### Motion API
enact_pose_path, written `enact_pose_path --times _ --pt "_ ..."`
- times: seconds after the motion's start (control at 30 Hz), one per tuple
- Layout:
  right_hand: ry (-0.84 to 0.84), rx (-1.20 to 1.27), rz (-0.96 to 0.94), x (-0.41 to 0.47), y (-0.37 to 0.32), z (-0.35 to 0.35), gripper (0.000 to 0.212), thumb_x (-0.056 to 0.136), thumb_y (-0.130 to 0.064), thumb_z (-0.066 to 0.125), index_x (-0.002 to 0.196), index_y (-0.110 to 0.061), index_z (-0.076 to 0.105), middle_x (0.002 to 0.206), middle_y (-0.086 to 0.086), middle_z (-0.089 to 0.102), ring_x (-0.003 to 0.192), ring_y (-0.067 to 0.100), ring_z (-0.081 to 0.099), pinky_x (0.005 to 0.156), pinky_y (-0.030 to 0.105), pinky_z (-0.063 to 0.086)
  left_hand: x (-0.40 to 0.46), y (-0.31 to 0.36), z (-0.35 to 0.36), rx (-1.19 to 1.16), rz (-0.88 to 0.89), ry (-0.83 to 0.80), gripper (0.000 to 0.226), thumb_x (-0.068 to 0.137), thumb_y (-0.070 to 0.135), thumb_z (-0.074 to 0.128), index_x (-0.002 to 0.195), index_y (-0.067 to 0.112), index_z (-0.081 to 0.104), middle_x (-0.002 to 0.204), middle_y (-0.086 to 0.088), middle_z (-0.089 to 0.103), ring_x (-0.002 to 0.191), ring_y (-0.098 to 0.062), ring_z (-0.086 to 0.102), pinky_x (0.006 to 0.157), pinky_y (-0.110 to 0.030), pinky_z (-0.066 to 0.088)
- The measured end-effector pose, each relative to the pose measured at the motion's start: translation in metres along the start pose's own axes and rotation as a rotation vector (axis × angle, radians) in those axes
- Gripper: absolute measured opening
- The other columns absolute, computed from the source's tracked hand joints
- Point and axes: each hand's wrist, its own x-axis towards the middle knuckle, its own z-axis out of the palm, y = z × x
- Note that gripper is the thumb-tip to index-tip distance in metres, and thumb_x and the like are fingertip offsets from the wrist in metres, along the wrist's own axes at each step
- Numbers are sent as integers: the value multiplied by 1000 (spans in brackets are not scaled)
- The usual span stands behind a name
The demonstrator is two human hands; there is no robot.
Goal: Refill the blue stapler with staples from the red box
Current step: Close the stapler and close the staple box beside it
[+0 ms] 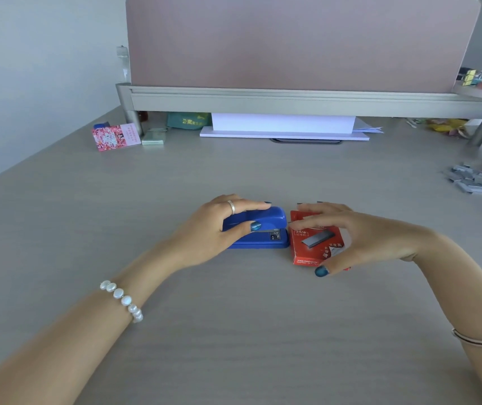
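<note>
Here the left hand (219, 229) clasps the rigid, smooth blue stapler (266, 229) across its top on the worktop (233, 331), while the right hand (359, 235) pinches the light, crushable red box (311, 244) just beside it, best held by its edges.
</note>
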Motion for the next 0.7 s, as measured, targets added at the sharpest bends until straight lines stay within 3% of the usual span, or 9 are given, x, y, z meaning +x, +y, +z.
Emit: enact_pose_path --times 0.13,0.27,0.33,0.4,0.47,0.57,0.7 --pt "169 -172 17 1 -2 -1 79 60 -44 78 127 -49 35 141 -25 23 133 1 8 109 33 24 0 0 0 2 6 1 35 89 30 54 121 45 51 117 14 61 111 -2 49 97 -22 38" --pt "344 -244 -82 -11 2 4 60 57 -46 78 111 -48 50 120 -26 41 115 -8 25 89 5 26 0 -1 0 6 8 10 35 89 30 54 121 44 51 115 13 62 109 -3 49 94 -19 37" --pt "394 -231 -130 -17 7 12 43 59 -51 73 98 -54 55 112 -29 48 109 -10 34 84 2 27 0 -1 0 1 12 17 35 89 29 54 121 44 52 115 14 62 109 -2 49 93 -15 36" --pt "426 -213 -149 -21 9 20 35 61 -60 60 96 -60 54 110 -34 50 109 -8 41 87 8 30 0 1 0 -6 10 30 35 88 28 56 119 44 53 116 22 60 111 3 48 92 -9 34" --pt "465 -211 -150 -24 13 28 41 63 -63 50 104 -56 53 114 -30 52 110 -6 44 93 16 35 -1 2 -1 -32 -10 50 35 86 29 59 116 46 54 112 33 56 110 10 47 91 -4 33" --pt "572 -246 -196 -26 19 39 42 72 -50 54 111 -37 61 118 -13 60 111 3 50 95 30 43 -2 1 -5 -12 -17 27 36 84 28 62 115 46 55 114 35 55 110 10 47 92 -5 33" --pt "629 -293 -211 -25 24 45 35 75 -34 64 109 -25 65 118 -5 64 111 8 53 94 36 48 -5 -1 -17 -60 -66 22 35 81 23 66 107 46 59 112 25 62 103 12 54 86 -4 39"
